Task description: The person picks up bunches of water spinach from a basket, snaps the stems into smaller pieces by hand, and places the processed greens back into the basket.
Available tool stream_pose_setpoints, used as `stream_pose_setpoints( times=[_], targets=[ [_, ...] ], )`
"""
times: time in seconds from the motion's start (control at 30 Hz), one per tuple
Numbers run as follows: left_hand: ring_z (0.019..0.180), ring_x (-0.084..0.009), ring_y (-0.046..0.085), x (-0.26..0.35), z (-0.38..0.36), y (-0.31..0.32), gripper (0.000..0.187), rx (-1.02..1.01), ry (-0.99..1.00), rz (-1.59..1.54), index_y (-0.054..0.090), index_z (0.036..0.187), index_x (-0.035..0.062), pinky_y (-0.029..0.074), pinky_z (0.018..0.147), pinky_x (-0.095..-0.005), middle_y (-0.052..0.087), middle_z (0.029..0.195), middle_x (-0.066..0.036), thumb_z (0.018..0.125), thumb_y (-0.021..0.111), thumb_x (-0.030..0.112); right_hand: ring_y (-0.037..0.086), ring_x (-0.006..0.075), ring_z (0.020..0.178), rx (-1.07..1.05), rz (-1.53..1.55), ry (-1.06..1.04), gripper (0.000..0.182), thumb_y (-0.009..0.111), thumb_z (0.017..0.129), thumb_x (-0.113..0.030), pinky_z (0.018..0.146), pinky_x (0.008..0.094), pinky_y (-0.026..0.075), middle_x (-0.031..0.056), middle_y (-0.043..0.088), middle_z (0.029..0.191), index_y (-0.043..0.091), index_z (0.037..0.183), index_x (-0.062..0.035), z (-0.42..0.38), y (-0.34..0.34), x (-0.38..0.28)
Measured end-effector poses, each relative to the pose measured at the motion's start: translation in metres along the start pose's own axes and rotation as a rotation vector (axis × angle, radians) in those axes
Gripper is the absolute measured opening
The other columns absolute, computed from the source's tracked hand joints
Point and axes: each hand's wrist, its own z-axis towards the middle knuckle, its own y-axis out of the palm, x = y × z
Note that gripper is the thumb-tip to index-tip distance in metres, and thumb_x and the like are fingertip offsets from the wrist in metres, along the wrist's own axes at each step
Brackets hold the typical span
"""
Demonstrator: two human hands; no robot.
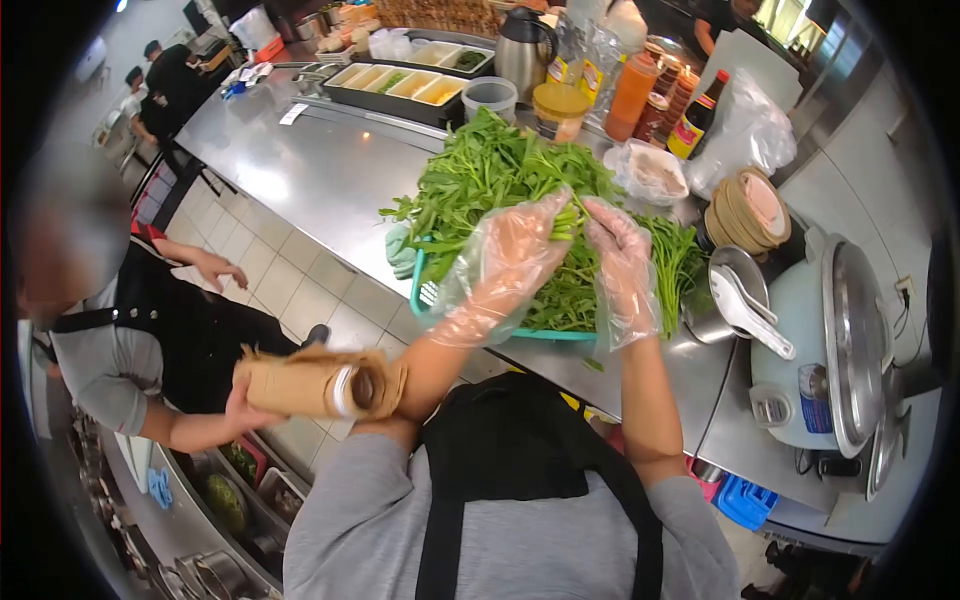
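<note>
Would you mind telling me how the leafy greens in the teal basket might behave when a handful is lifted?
The leafy greens would probably flop, since thin leaves spill past the rim of the teal basket. A handful is likely light, being mostly leaf and slim stem. It may snag and drag more along, as the pile lies jumbled together.

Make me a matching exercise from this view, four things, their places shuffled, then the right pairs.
1. leafy greens
2. brown paper roll
3. white spoon
4. left hand

A. across a metal pot's rim
B. in a clear plastic glove
C. piled in a teal basket
D. gripped by a co-worker's hand

Pairs: 1-C, 2-D, 3-A, 4-B
</note>
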Motion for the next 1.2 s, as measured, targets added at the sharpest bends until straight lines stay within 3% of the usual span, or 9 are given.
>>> stream_pose_setpoints(
  times=[0.03,0.13,0.33,0.73,0.83,0.93,1.0,1.03,1.2],
  targets=[
    [0.077,-0.0341,0.067,0.001,0.003,-0.004,0.039,-0.068,-0.009,0.014,0.064,0.117,0.0114,0.053,0.067,-0.0415,0.069,0.087,-0.016,0.08,0.07,0.023,0.063,0.0224,0.107,0.02,0.036,0.044,0.025,0.063,0.086,-0.001,0.096,0.0319,0.046,0.0133,0.068,0.112,0.07,0.11,-0.0013,-0.002,0.003,-0.004],
    [0.087,-0.0365,0.065,0.001,0.0,-0.002,0.056,-0.162,-0.017,0.087,0.058,0.124,0.0018,0.052,0.075,-0.0433,0.066,0.093,-0.019,0.072,0.072,0.015,0.063,0.0218,0.104,0.039,-0.057,0.097,0.026,0.064,0.084,0.0,0.094,0.0314,0.047,0.0135,0.068,0.111,0.071,0.109,-0.0012,-0.006,0.007,-0.015],
    [0.081,-0.0332,0.067,-0.014,-0.007,0.008,0.041,0.027,0.091,-0.029,0.064,0.115,0.0095,0.053,0.072,-0.0427,0.069,0.091,-0.016,0.078,0.073,0.025,0.065,0.0178,0.092,0.071,-0.068,0.044,0.023,0.064,0.083,0.003,0.086,0.0287,0.049,0.0101,0.069,0.098,0.072,0.105,-0.0009,-0.01,0.011,-0.017],
    [0.08,-0.0323,0.067,-0.009,0.0,0.001,0.028,0.009,-0.169,-0.19,0.071,0.101,0.0089,0.053,0.072,-0.0411,0.07,0.089,-0.015,0.078,0.072,0.025,0.065,0.0195,0.092,0.073,-0.173,-0.043,0.021,0.065,0.083,0.003,0.086,0.0304,0.049,0.0101,0.069,0.097,0.072,0.102,-0.0011,-0.011,0.015,-0.022],
    [0.08,-0.0326,0.067,-0.023,-0.007,0.008,0.03,0.031,-0.068,-0.094,0.068,0.106,0.009,0.054,0.072,-0.0402,0.07,0.088,-0.015,0.078,0.072,0.018,0.065,0.021,0.093,0.145,-0.224,-0.064,0.021,0.065,0.084,0.003,0.087,0.0315,0.049,0.0111,0.069,0.098,0.072,0.103,-0.0008,-0.011,0.006,-0.022],
    [0.081,-0.0317,0.067,-0.017,-0.008,-0.006,0.045,0.048,0.036,-0.268,0.064,0.115,0.0101,0.054,0.069,-0.0386,0.069,0.097,-0.013,0.071,0.073,0.007,0.065,0.0226,0.094,0.227,-0.256,-0.031,0.023,0.063,0.085,0.003,0.089,0.033,0.048,0.0124,0.069,0.098,0.071,0.105,-0.0025,-0.013,-0.01,-0.025],
    [0.079,-0.032,0.067,0.009,0.004,-0.031,0.044,-0.206,0.123,0.065,0.063,0.115,0.0039,0.054,0.069,-0.0393,0.066,0.108,-0.017,0.071,0.064,-0.001,0.065,0.0233,0.094,0.176,-0.342,-0.076,0.023,0.063,0.085,0.001,0.087,0.0328,0.049,0.0124,0.068,0.097,0.072,0.105,-0.0047,-0.016,-0.019,-0.031],
    [0.082,-0.0287,0.067,0.008,0.003,-0.025,0.07,-0.127,0.191,0.084,0.058,0.127,0.0124,0.053,0.065,-0.0381,0.063,0.12,-0.01,0.059,0.071,-0.001,0.065,0.0214,0.092,0.134,-0.414,-0.159,0.021,0.06,0.086,0.002,0.085,0.0306,0.049,0.0117,0.069,0.1,0.072,0.102,-0.0051,-0.015,-0.022,-0.039],
    [0.081,-0.0268,0.067,-0.002,0.016,-0.011,0.06,-0.187,0.283,0.083,0.059,0.125,0.0136,0.053,0.066,-0.039,0.065,0.116,-0.007,0.067,0.072,0.008,0.065,0.0216,0.09,-0.048,-0.48,-0.34,0.022,0.061,0.085,0.0,0.082,0.0317,0.049,0.0123,0.068,0.097,0.069,0.105,-0.0041,-0.009,-0.028,-0.047]
  ],
)
